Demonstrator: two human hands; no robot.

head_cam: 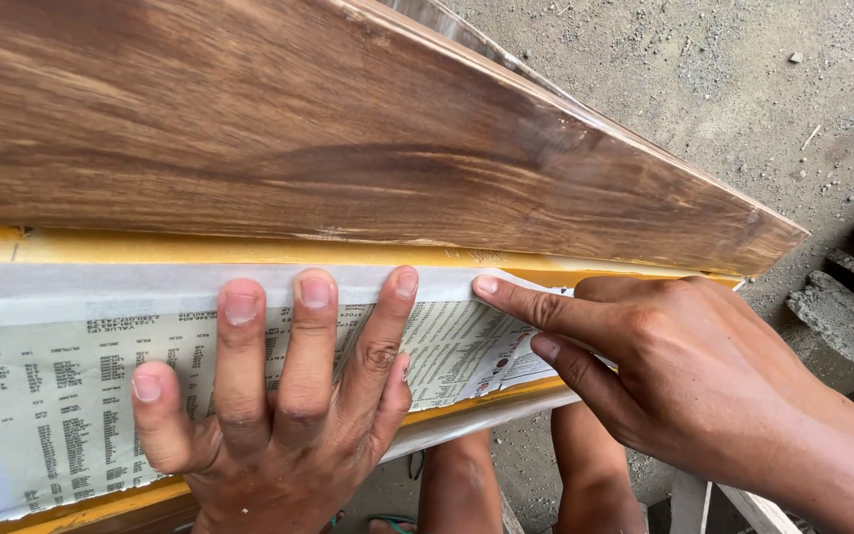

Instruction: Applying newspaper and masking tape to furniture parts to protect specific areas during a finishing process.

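My left hand (279, 396) lies flat with fingers spread on a printed paper sheet (61, 405) that covers the yellow side of a wooden piece. Its fingertips reach a strip of pale masking tape (101, 292) along the paper's upper edge. My right hand (664, 366) comes in from the right, and its index fingertip presses the tape's end just right of my left little finger. Above the tape runs a yellow band (200, 247) under a glossy brown wood panel (348, 129).
A grey concrete floor (724, 89) with grit lies at the upper right. Concrete blocks (852, 307) sit at the right edge. My bare legs (526, 475) show below the workpiece, beside a pale wooden slat (743, 504).
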